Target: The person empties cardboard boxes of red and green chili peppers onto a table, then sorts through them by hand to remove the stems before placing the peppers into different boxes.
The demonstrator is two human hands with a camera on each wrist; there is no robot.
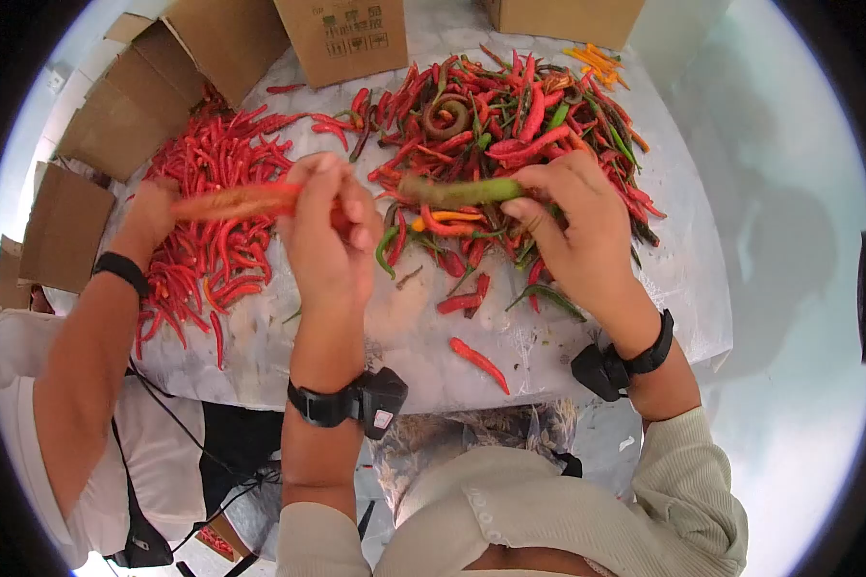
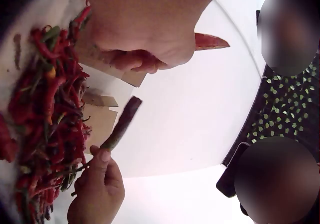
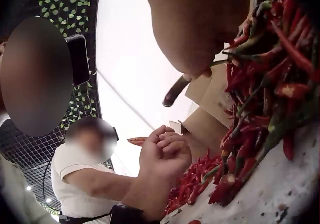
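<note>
My left hand (image 1: 327, 240) grips a long red chili pepper (image 1: 236, 202), blurred and pointing left across the red pile. In the left wrist view, the tip of that red chili pepper (image 2: 212, 41) sticks out past the fist. Over the mixed pile, my right hand (image 1: 582, 226) pinches a green-brown chili pepper (image 1: 462, 190) at its right end between thumb and fingers. This darker pepper (image 2: 122, 124) slants upward from the right hand's fingertips in the left wrist view. Beneath the right hand lies a heap of mixed chili peppers (image 1: 539, 106), red, green and brown.
A pile of red chili peppers (image 1: 212, 159) spreads on the left of the covered table (image 1: 645, 337). Another person's hand (image 1: 149, 216) is at its left edge. Cardboard boxes (image 1: 342, 43) stand along the back and left. Small orange peppers (image 1: 597, 65) lie at the back right; one loose red pepper (image 1: 479, 365) lies in front.
</note>
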